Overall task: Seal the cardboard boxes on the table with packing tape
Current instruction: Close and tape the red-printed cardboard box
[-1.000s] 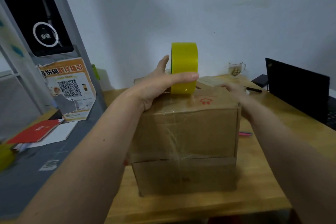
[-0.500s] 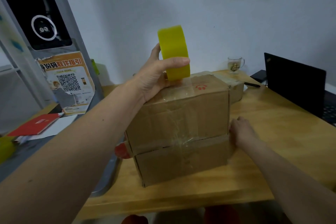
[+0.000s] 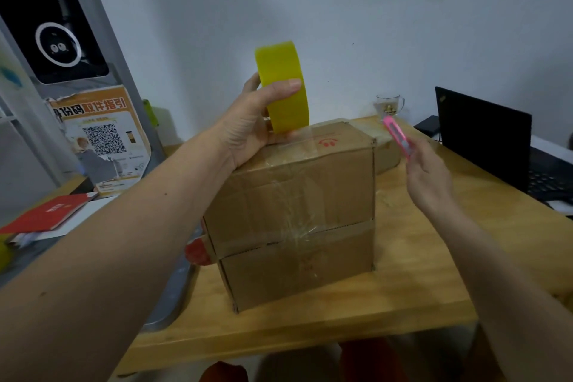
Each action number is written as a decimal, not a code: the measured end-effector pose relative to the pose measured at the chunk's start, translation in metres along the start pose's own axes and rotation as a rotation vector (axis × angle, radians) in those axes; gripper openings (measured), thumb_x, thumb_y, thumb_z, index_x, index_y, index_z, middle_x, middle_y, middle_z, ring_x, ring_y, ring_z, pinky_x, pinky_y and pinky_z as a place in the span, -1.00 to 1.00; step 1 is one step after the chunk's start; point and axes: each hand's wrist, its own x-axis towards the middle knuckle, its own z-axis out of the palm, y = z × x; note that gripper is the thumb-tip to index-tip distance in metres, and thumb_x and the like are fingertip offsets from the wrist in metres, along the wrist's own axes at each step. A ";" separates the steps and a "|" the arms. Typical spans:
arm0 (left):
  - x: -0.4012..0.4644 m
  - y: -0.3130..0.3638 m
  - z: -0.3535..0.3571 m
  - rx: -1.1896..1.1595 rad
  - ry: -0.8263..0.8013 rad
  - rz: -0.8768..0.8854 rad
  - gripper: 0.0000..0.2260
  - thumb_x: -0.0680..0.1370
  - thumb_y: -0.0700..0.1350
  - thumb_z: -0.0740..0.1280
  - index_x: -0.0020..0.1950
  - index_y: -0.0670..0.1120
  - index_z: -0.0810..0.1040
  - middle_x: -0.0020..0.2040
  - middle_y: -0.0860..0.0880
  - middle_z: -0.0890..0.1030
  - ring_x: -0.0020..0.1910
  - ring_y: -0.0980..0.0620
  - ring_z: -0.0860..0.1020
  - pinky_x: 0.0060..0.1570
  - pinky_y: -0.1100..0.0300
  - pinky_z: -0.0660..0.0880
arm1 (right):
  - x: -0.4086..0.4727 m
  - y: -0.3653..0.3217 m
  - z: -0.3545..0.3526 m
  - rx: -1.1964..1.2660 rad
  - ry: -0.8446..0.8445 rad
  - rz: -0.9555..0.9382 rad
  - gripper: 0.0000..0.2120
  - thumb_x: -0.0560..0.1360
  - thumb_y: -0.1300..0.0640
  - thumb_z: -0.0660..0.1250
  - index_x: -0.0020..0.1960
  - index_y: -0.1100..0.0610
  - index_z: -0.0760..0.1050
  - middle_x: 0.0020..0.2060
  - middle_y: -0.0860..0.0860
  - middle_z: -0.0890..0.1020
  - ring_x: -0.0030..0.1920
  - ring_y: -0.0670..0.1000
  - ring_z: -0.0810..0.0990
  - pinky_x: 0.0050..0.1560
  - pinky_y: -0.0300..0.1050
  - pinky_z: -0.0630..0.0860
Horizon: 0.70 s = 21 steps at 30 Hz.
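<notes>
The left hand (image 3: 248,127) grips the yellow tape roll (image 3: 283,90) upright on the cardboard box (image 3: 294,195). The right hand (image 3: 429,180) pinches a pink cutter (image 3: 397,136), so cutting the strip free looks next.

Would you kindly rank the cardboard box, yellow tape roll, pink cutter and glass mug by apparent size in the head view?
1. cardboard box
2. yellow tape roll
3. pink cutter and glass mug: similar, and the mug sits farther back, so unranked.

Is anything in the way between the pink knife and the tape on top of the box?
Nothing visible. The right hand holds the pink knife in open air beside the box, and the tape strip under the yellow roll is uncovered.
</notes>
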 end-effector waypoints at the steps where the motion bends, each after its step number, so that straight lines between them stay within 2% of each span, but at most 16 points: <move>1: 0.000 0.000 0.000 0.000 -0.003 0.003 -0.44 0.29 -0.01 0.49 0.26 0.04 0.44 0.02 -0.04 0.59 -0.06 -0.05 0.61 -0.34 0.16 0.57 | -0.003 -0.009 -0.004 0.065 0.036 -0.045 -0.67 0.68 0.08 0.01 0.40 -0.07 0.35 -0.07 -0.08 0.54 -0.26 -0.20 0.48 -0.37 -0.20 0.29; 3: 0.000 0.000 -0.001 -0.008 -0.007 0.003 -0.52 0.33 -0.02 0.45 0.23 0.03 0.46 0.01 -0.03 0.59 -0.06 -0.04 0.60 -0.32 0.15 0.58 | -0.009 -0.024 -0.010 0.151 0.075 -0.156 -0.68 0.67 0.00 0.04 0.39 -0.09 0.36 -0.12 -0.28 0.47 -0.19 -0.38 0.45 -0.30 -0.28 0.31; 5: -0.001 0.000 -0.002 -0.022 -0.012 0.000 -0.47 0.28 -0.02 0.50 0.22 0.03 0.47 -0.02 -0.02 0.60 -0.07 -0.04 0.62 -0.26 0.12 0.60 | -0.017 -0.036 -0.016 0.176 0.081 -0.296 -0.71 0.66 0.00 0.08 0.34 -0.11 0.39 -0.15 -0.30 0.44 -0.18 -0.32 0.44 -0.24 -0.35 0.32; 8: -0.001 0.000 -0.001 -0.033 -0.007 0.004 -0.30 0.17 0.00 0.54 0.29 0.02 0.45 -0.04 -0.01 0.62 -0.12 -0.02 0.65 -0.21 0.08 0.61 | -0.029 -0.053 -0.023 0.037 0.126 -0.552 -0.79 0.63 0.13 0.16 0.21 0.05 0.50 -0.12 -0.13 0.46 -0.12 -0.10 0.41 -0.11 -0.18 0.32; 11: 0.000 -0.001 0.000 -0.017 0.024 0.033 -0.23 0.28 -0.09 0.52 0.46 0.00 0.34 0.06 -0.02 0.62 -0.10 -0.04 0.66 -0.23 0.05 0.60 | -0.037 -0.067 -0.026 -0.324 0.183 -0.721 -0.73 0.62 0.11 0.14 0.17 0.14 0.55 -0.11 0.08 0.53 -0.07 0.11 0.46 -0.07 -0.01 0.29; 14: -0.001 -0.004 0.000 -0.026 0.040 0.044 -0.18 0.28 -0.13 0.51 0.51 0.02 0.29 0.13 -0.02 0.61 -0.04 -0.07 0.66 -0.23 0.03 0.60 | -0.040 -0.080 -0.030 -0.487 0.225 -0.806 -0.75 0.58 0.20 0.24 0.22 0.11 0.58 -0.15 0.14 0.56 -0.12 0.19 0.48 -0.08 0.01 0.24; 17: 0.000 -0.004 -0.001 -0.044 0.039 0.039 -0.15 0.27 -0.15 0.53 0.52 0.03 0.27 0.16 -0.04 0.59 0.01 -0.11 0.65 -0.19 0.01 0.60 | -0.039 -0.087 -0.031 -0.544 0.211 -0.844 -0.67 0.50 0.32 0.36 0.23 0.08 0.59 -0.15 0.17 0.58 -0.14 0.21 0.50 -0.10 0.00 0.20; 21: 0.002 -0.005 -0.002 -0.038 0.027 0.035 -0.12 0.27 -0.18 0.54 0.53 0.06 0.24 0.16 -0.07 0.61 0.03 -0.15 0.65 -0.17 -0.02 0.60 | -0.039 -0.091 -0.030 -0.571 0.198 -0.848 -0.66 0.47 0.33 0.41 0.20 0.08 0.61 -0.16 0.17 0.58 -0.14 0.22 0.50 -0.12 0.07 0.28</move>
